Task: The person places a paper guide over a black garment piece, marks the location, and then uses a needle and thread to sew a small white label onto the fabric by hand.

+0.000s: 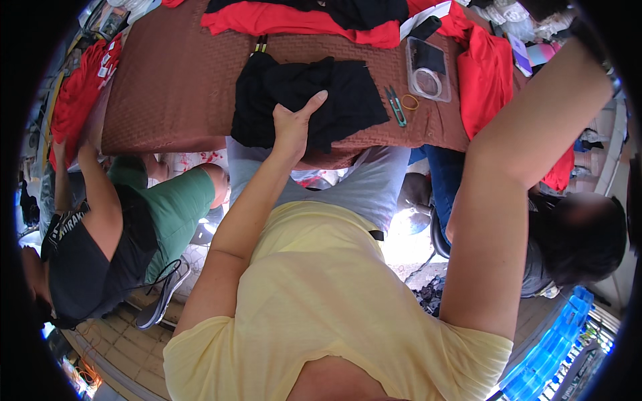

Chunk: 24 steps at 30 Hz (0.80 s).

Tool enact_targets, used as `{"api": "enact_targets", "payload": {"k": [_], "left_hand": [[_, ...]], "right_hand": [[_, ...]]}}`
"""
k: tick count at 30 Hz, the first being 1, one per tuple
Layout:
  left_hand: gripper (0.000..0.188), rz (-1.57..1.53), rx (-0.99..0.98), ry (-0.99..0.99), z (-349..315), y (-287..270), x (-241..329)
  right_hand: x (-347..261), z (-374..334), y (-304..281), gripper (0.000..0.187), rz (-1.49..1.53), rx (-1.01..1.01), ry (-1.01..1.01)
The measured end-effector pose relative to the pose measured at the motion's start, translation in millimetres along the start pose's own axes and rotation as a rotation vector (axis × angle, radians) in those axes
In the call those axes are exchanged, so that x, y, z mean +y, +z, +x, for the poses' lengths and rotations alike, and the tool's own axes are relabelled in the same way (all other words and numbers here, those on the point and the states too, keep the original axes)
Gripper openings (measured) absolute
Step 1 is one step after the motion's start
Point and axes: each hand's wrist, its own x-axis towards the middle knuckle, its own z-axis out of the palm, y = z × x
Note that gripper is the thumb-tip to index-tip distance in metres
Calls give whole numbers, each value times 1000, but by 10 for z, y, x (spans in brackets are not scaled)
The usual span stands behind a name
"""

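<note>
A piece of black fabric (351, 100) lies bunched near the front edge of the table, partly folded over itself. My left hand (292, 130) is closed on its near side, the thumb stretched across the top and the other fingers mostly hidden. Just right of the cloth lie small thread snips (396, 107) with teal handles, beside a yellow rubber band (410, 102). My right arm (535, 120) reaches up to the far right, and its hand is lost beyond the dark rim of the picture.
The table has a brown textured cover (174, 80). A clear plastic box (429, 70) and red garments (485, 73) are at the right; more red and black cloth (307, 21) lies at the back. One person (93, 234) sits left, another (568, 240) right.
</note>
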Motion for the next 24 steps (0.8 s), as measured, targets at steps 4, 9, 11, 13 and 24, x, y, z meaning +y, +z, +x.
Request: {"api": "enact_targets", "payload": {"k": [4,9,11,13,24], "left_hand": [[25,-186,27,-129,-44,82,210],[29,-225,76,-189,0,-14,296],[31,-230,41,-204,-27,15,339],[32,-239,11,-200,-94,107,452],[23,-251,27,-160,-166,194,572]], "right_hand": [[176,-195,257,10,-41,-69,27],[375,-641,690,10,-48,-188,96],[458,-949,789,9,-20,-221,196],[462,-1198,869,13,-17,-220,235],[204,-1462,889,14,-155,-186,64]]}}
